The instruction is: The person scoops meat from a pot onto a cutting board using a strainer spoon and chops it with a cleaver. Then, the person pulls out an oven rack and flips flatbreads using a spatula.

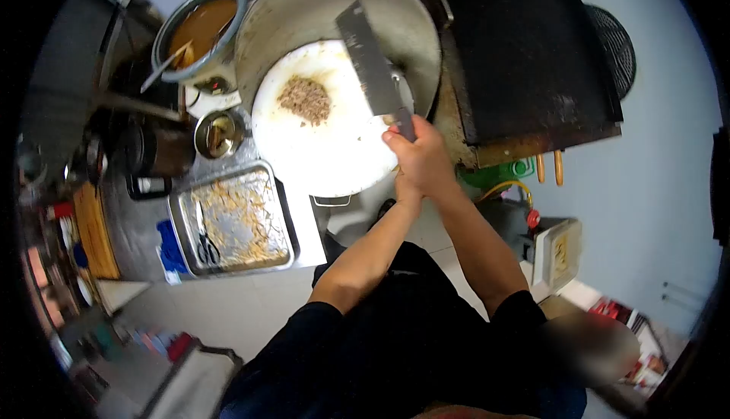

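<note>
Clearly, in order of size: a metal surface [139,230] runs along the left; beside it, a big metal pot [312,7] with its inner wall showing. A round white board [308,162] lies against that wall; whether it rests inside the pot or across its mouth cannot be told. On the surface, a metal tray [240,268] holds scattered pale shreds and scissors [207,246]. Above it in view, a bucket [161,48] of brown liquid. Next, the cleaver [369,61], its blade reaching over the board to the right of the meat; contact with the board not resolvable. The right grip [420,157] is clenched around the cleaver's handle. The left grip [408,185] meets it from below, mostly hidden; its hold cannot be told. A small metal bowl [200,139] stands near the tray. The chopped meat [304,101] sits in one loose mound, left of centre on the board, apart from the blade. Progress, judged: chopping well advanced, pieces fine; gathering appears largely done, with a few stray crumbs; clearing the mound off the board remains.
</note>
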Action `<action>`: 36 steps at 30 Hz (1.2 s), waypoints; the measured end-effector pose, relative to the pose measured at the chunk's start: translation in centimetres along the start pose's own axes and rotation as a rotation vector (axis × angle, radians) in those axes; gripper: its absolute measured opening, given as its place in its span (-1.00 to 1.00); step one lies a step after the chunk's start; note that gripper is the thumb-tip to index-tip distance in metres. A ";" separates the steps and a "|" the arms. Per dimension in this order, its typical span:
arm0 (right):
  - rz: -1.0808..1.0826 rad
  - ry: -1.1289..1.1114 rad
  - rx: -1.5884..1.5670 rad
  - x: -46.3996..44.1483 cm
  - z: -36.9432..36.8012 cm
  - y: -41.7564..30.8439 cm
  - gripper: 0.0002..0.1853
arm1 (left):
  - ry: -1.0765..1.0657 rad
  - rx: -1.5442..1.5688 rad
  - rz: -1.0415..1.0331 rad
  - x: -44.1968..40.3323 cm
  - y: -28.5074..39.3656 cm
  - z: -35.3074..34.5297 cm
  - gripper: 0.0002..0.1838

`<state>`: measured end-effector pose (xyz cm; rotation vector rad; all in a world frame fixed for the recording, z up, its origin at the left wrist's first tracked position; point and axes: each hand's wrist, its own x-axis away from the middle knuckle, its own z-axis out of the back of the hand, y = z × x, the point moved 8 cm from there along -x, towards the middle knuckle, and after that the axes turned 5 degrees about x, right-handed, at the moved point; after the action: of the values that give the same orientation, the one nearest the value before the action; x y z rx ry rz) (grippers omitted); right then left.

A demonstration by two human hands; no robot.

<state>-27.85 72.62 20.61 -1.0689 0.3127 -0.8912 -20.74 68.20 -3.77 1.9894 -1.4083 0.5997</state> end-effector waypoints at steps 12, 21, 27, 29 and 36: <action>-0.140 -0.091 -0.370 2.2 1.7 -3.5 -0.90 | -0.067 -0.097 -0.081 1.9 5.6 -4.5 -0.64; -0.130 -0.076 -0.371 2.2 1.1 -4.6 -0.93 | -0.072 0.356 0.189 -0.7 10.0 -5.7 -0.64; -0.131 -0.089 -0.394 2.7 1.2 -4.5 -0.92 | -0.175 0.254 0.031 2.7 15.5 -7.4 -0.74; -0.109 -0.119 -0.473 2.9 1.0 -4.3 -0.90 | -0.180 0.084 -0.034 8.1 18.7 -8.0 -0.77; -0.131 -0.110 -0.524 4.3 -0.1 -5.4 -0.85 | 0.205 -0.533 -0.500 22.8 35.2 -3.3 -0.82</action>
<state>-27.84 68.31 25.99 -1.6325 0.3992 -0.8839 -46.59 47.03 21.82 1.6882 -0.7895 0.1668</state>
